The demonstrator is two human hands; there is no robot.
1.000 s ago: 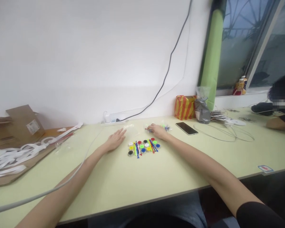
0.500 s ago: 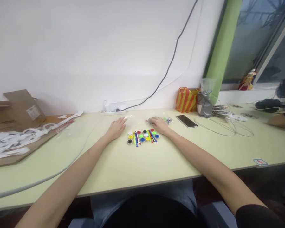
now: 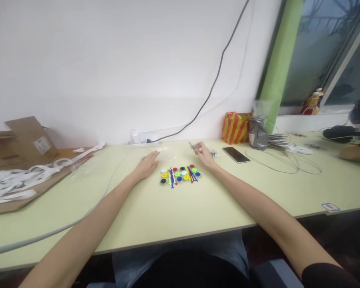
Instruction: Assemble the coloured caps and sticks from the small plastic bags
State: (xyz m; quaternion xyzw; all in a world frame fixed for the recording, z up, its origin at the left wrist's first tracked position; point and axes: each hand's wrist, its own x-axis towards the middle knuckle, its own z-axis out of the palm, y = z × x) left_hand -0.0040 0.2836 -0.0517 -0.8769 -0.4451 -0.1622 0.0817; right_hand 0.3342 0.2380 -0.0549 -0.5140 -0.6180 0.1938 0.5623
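Observation:
My left hand (image 3: 148,165) lies flat on the table with its fingers stretched out, beside a clear plastic bag (image 3: 165,152). My right hand (image 3: 203,154) is closed in a pinch on a small thin greyish piece (image 3: 192,145), whose kind is too small to make out. Partly behind that hand is a small pile of mixed bits (image 3: 214,153). Between my forearms sit rows of round discs, among them a blue disc (image 3: 179,179) and a black disc (image 3: 163,182). Slim coloured sticks (image 3: 172,178) lie in two bunches among them.
A phone (image 3: 236,155) lies right of my hand, near a striped bag (image 3: 236,127) and a grey bag (image 3: 258,132). Looped wire (image 3: 288,170) spreads farther right, near another person's arm (image 3: 355,154). At left are a cardboard box (image 3: 29,136), white strips (image 3: 20,180) and a cable (image 3: 47,231).
My right hand has gone from lying flat to a raised pinch, holding the thin piece up. My left hand stays almost in place, and the view has shifted slightly.

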